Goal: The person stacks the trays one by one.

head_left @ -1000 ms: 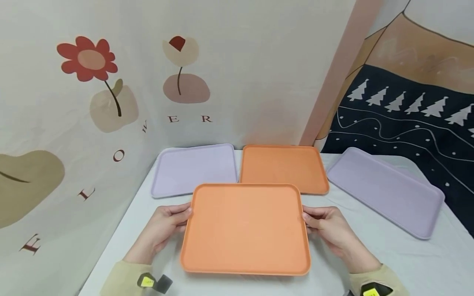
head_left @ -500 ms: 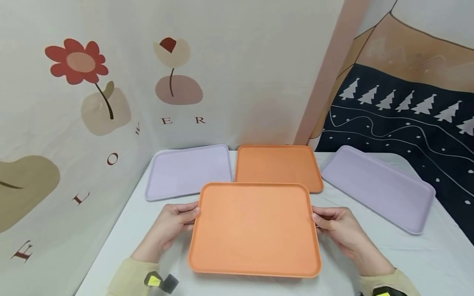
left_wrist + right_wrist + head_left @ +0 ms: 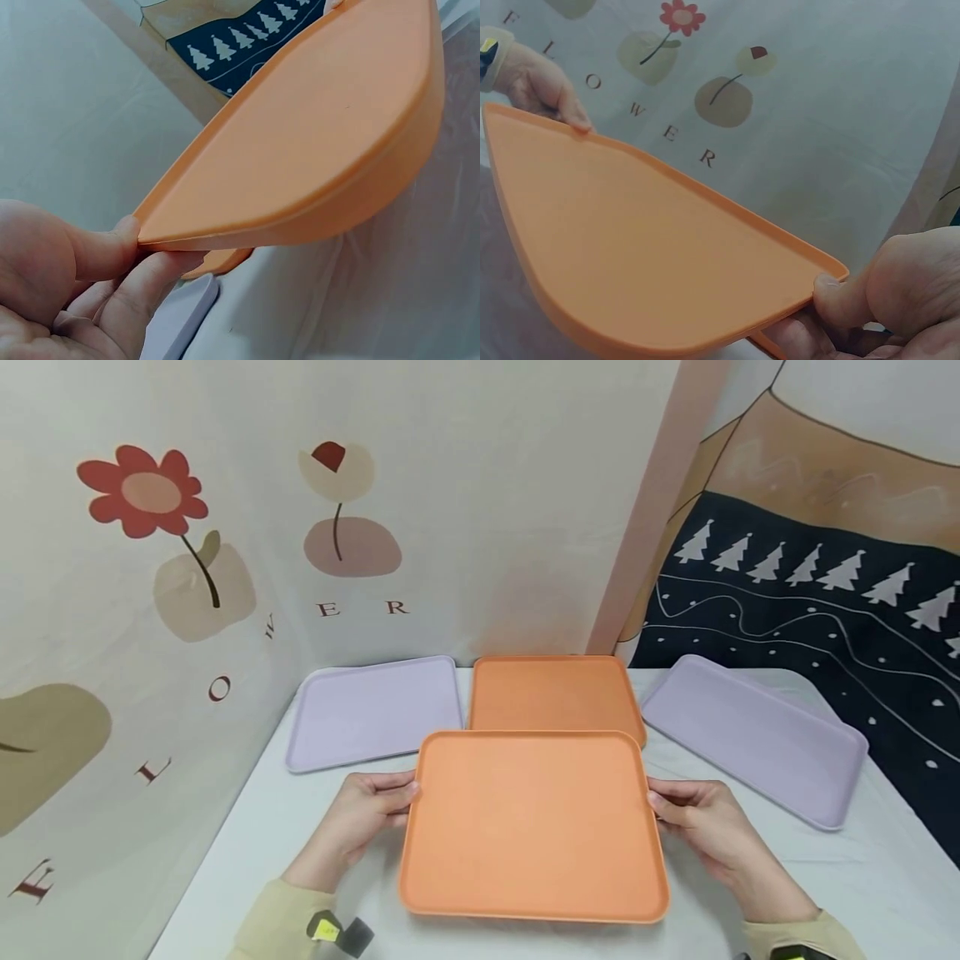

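Observation:
Between both hands is an orange rectangular tray (image 3: pixel 532 827), raised over the white-covered table with its inner face showing. My left hand (image 3: pixel 367 814) pinches its left edge; in the left wrist view the thumb (image 3: pixel 112 244) lies on the rim and the fingers go underneath. On the opposite edge my right hand (image 3: pixel 708 822) pinches the same way, its thumb (image 3: pixel 840 300) on the rim in the right wrist view. Behind it a second orange tray (image 3: pixel 551 693) lies on the table, its front part hidden by the held one.
A lilac tray (image 3: pixel 375 714) lies at the back left. Another lilac tray (image 3: pixel 757 739) sits slanted at the right. The white tablecloth (image 3: pixel 810 868) meets a flower-printed curtain (image 3: pixel 480 510) at the back and left, and a dark tree-printed cloth (image 3: pixel 810 610) at the right.
The whole scene slides left as the head view turns slightly right. Both hands and the held orange tray have shifted right relative to the trays behind. The grip is unchanged.

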`<state>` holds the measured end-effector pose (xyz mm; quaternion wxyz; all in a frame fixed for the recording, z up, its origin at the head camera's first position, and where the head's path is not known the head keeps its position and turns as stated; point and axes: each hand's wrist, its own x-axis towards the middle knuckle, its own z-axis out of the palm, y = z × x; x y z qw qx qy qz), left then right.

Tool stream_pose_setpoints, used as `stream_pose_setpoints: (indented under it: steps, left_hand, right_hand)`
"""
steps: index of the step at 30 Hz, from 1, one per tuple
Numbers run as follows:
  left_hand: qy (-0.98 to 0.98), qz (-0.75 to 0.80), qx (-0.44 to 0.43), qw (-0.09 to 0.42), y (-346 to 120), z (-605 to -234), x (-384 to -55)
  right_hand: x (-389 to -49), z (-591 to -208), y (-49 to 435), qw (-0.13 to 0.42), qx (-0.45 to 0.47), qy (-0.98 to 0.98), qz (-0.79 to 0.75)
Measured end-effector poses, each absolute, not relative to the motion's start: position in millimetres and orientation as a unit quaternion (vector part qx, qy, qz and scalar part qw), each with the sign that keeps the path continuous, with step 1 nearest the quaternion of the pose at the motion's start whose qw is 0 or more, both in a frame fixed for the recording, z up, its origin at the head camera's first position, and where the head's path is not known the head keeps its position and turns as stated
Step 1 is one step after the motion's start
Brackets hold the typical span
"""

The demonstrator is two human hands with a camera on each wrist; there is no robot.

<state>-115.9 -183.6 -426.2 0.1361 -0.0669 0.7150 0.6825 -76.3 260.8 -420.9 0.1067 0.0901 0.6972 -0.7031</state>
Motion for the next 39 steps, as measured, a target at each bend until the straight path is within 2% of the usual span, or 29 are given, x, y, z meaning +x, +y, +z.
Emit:
stream_pose_setpoints:
  steps: [39]
  left_hand:
    - [0.724,0.67,-0.09,0.137,-136.4,-452.6,-130.2]
  right_hand:
    - [-76.9,-442.0,294.1,0.081,0.153,0.737,-0.654]
